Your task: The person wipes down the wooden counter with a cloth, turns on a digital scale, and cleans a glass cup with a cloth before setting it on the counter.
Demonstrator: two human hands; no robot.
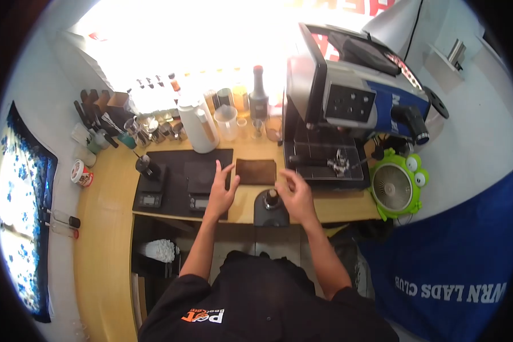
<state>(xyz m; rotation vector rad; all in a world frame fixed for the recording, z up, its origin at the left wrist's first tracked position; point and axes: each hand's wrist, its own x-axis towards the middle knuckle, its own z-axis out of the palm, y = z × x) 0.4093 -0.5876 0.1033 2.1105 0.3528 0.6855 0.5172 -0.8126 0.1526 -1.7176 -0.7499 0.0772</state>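
Note:
A folded brown cloth [256, 172] lies flat on the wooden counter between my two hands. My left hand [222, 191] is at its left edge, fingers stretched and apart, with nothing in it. At the cloth's right edge is my right hand [296, 195], its fingers loosely bent and apart; whether the fingertips touch the cloth I cannot tell. Just below the cloth, close to my right hand, a tamper [272, 198] stands on a black tamping stand [271, 216] at the counter's front edge.
An espresso machine [347, 102] stands at the right, beside a green frog-shaped fan [393, 185]. Left of my hands, a black mat [176, 161] carries two scales, one with a dark grinder-like jar [147, 168]. Behind are a white kettle [198, 128], a measuring jug [226, 122] and several bottles.

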